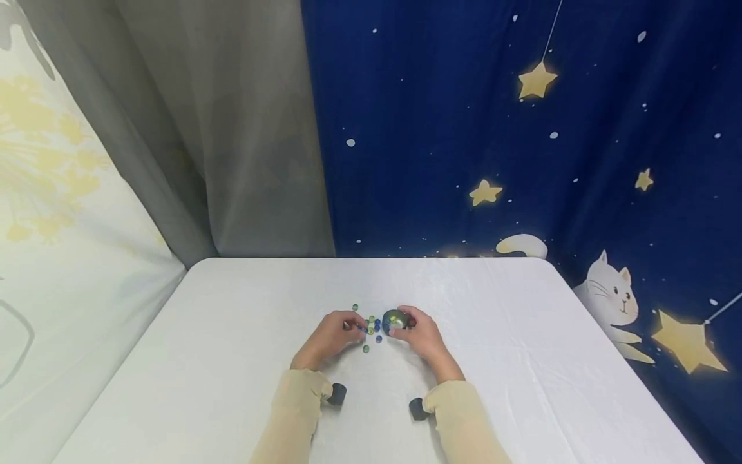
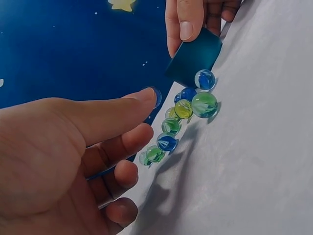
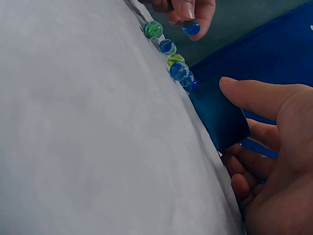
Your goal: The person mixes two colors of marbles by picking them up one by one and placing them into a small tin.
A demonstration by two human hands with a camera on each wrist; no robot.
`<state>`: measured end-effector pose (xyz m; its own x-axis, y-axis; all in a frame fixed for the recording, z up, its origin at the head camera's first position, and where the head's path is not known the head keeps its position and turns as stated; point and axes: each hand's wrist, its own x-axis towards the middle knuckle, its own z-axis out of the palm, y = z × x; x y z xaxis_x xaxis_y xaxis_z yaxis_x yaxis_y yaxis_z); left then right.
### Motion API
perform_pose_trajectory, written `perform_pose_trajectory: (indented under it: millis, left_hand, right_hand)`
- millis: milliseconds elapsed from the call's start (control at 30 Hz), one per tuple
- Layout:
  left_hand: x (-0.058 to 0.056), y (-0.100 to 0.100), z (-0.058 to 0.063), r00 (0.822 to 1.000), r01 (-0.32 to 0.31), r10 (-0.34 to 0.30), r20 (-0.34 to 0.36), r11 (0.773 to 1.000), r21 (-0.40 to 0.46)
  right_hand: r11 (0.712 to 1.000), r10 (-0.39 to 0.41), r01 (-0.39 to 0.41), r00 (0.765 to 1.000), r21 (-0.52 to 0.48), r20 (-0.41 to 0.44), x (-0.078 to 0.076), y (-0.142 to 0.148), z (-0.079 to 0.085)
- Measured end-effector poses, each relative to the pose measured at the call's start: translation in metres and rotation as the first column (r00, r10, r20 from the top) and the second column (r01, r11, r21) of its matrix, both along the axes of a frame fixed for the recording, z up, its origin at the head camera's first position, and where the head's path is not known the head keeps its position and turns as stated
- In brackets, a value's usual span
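My left hand (image 1: 336,334) pinches a blue glass marble (image 3: 191,27) between thumb and fingertip, just above the white tabletop. In the head view my right hand (image 1: 424,334) holds a small round dark green container (image 1: 400,313) by its side, thumb at the near side. Some marbles show inside it. From the left wrist its outer wall (image 2: 195,58) looks smooth and teal. Between the two hands lie several loose marbles, among them a green one (image 2: 204,105), a yellow one (image 2: 183,109) and a blue one (image 2: 167,142).
A green marble (image 1: 355,307) lies apart on the far side of the group, and another (image 1: 366,348) on the near side. The white-covered table (image 1: 232,309) ends at a grey curtain (image 1: 261,161) and a blue star-patterned curtain (image 1: 435,129).
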<state>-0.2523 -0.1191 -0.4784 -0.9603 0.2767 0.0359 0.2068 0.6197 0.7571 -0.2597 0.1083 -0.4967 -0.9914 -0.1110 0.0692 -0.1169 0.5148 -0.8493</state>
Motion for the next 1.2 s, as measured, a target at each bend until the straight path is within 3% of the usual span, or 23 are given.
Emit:
perform_pose_trajectory:
  millis: [433, 767, 1000, 1200]
  left_hand:
    - [-0.001, 0.003, 0.002, 1.0, -0.018, 0.019, -0.02, 0.999, 0.038]
    - [-0.001, 0.006, 0.003, 0.993, -0.04, 0.053, -0.11, 0.993, 0.111]
    - [0.001, 0.015, 0.003, 0.981, -0.076, 0.1, -0.165, 0.986, 0.147]
    - [0.003, 0.023, -0.001, 0.976, -0.129, 0.154, -0.154, 0.978, 0.163]
  right_hand:
    - [1.0, 0.0, 0.0, 1.0, 0.002, -0.007, -0.002, -0.001, -0.002]
    - [1.0, -0.006, 0.006, 1.0, 0.008, 0.012, -0.003, -0.001, -0.002]
    - [1.0, 0.002, -0.002, 1.0, 0.003, 0.002, 0.001, 0.0, 0.0]
    - [1.0, 0.008, -0.008, 1.0, -0.004, 0.009, 0.002, 0.001, -0.001]
